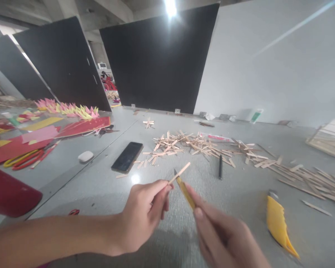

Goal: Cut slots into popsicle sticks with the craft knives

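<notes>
1. Right hand (220, 230) is holding a yellow knife (186, 192); its grip is closing firmly round the handle, thumb and fingers pressing on it.
2. Left hand (145, 216) is pinching a thin wooden stick (182, 171) by its lower end, the grip leaving no visible gap; the stick's free end is pointing up and to the right.
3. Knife and stick are crossing in mid-view, above the table (100, 195); whether the blade is touching the wood, I cannot tell.
4. At the right, a crumpled-edged yellow object (277, 223) is lying on the table; at the left edge, a red object (13, 193) is jutting in.
5. Beyond the hands, a phone (127, 157) is lying face up, with a white case (85, 156) resting to its left and a black pen (220, 167) to its right.
6. Behind the pen, a loose stick pile (181, 143) is spreading to the right.
7. Farther left, red paper (85, 126) is lying before pink and yellow paper points (69, 108).
8. Black panels (162, 63) are standing at the back.
</notes>
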Tool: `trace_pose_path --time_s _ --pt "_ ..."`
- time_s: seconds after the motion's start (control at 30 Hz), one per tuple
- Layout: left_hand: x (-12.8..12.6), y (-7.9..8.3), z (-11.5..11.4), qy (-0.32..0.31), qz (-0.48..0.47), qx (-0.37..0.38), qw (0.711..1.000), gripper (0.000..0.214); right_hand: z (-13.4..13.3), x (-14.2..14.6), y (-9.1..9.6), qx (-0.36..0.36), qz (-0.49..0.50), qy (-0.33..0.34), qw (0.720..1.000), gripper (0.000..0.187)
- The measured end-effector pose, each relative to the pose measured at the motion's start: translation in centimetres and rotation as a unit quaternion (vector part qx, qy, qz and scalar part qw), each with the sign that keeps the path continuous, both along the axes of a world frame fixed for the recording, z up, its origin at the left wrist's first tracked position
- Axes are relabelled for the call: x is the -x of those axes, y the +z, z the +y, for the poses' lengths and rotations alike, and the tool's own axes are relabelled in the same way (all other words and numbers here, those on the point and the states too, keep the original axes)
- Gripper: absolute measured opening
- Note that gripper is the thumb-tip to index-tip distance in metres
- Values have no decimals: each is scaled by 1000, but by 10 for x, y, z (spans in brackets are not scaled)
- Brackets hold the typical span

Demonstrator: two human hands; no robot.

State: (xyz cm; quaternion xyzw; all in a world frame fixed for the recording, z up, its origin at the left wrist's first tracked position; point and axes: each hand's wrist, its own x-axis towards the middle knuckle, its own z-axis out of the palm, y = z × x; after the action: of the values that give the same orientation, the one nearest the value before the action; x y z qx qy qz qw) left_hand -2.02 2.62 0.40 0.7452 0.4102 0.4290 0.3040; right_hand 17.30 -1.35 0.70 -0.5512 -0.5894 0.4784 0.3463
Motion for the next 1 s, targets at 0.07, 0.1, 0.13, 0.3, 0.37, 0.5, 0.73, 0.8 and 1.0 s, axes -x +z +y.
trace_pose_path --time_s 0.07,0.1,0.13,0.3,0.37,0.5,0.73,0.8,1.0 --pt "2 5 3 7 -8 -1 1000 34 17 -20 26 -14 -19 46 999 58" --pt "2 7 5 10 -7 -2 1000 32 24 -29 37 -16 -29 63 997 57" --pt "3 9 7 12 -2 -9 1000 31 29 -37 46 -6 -33 78 996 58" --pt "3 10 16 39 38 -38 998 34 33 -37 54 81 14 68 994 73" --pt "2 7 17 51 44 -27 997 36 28 -20 42 91 39 62 993 74" --pt "-1 -5 13 43 52 -15 998 38 13 13 8 71 86 20 994 74" --pt "-2 -15 13 3 34 -10 999 36 1 19 -11 77 131 -6 988 82" --pt "0 -10 16 1 19 -16 1000 35 13 2 4 82 119 28 989 83" --pt "4 11 16 -5 -10 -39 999 33 40 -40 46 113 104 138 978 77"
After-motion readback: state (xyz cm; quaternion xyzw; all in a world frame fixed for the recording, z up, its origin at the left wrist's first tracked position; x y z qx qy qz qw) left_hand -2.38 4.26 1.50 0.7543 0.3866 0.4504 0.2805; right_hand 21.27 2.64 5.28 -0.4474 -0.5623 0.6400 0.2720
